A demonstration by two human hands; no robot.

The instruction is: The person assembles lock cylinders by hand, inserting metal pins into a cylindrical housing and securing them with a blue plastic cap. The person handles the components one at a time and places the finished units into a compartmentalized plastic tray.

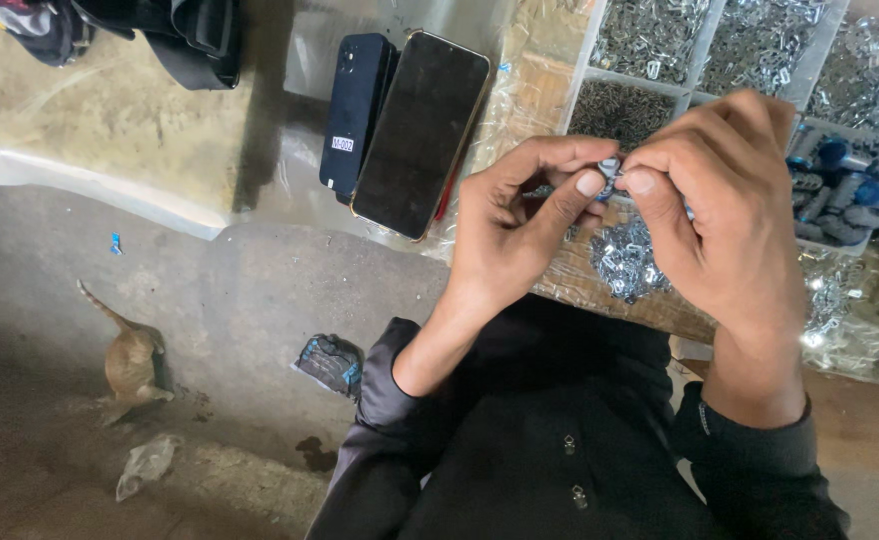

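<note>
I see both hands meeting above the near edge of the plastic-covered bench [260, 190]. My left hand [520, 225] and right hand [730, 215] pinch one small silvery metal clip with a blue part [611, 172] between thumbs and forefingers, fingers pressed tight on it. The clip sits between the two thumb tips, equally near both hands; its long axis I cannot tell. A loose pile of small silver metal pieces [628, 262] lies just below it.

Two dark phones [400, 125] (side by side), crumpled wrapper [330, 362], black bag [175, 35]
</note>
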